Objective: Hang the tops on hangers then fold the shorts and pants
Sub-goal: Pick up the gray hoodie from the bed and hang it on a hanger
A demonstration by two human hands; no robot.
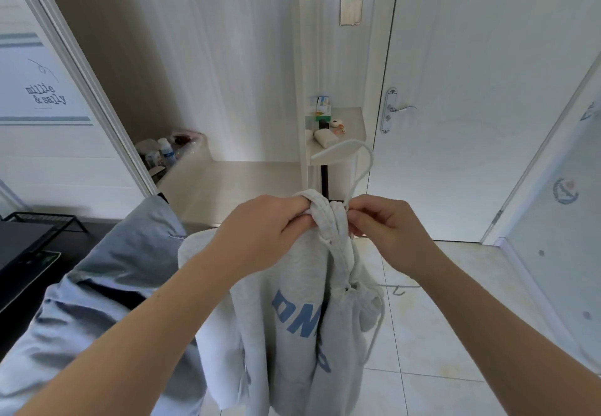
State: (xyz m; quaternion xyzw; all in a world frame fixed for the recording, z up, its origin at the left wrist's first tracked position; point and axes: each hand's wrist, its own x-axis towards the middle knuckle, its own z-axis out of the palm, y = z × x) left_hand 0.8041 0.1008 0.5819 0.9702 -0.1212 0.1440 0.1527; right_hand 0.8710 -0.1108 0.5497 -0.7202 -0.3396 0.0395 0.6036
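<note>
A light grey top (292,285) with blue letters on its front hangs in the air in front of me, bunched at its neck. My left hand (263,223) grips the ribbed neckline at the top. Just to its right, my right hand (383,223) pinches the other side of the neck. A white hanger (364,158) has its hook rising out of the neck opening above my hands; the rest of it is hidden inside the cloth. A drawstring dangles at the top's right side.
A pale blue garment (113,279) lies draped at the lower left over a dark surface. A white door (471,90) with a metal handle stands ahead on the right. A small shelf (348,123) with boxes and bottles sits behind the hanger. Pale tile floor (439,318) lies below.
</note>
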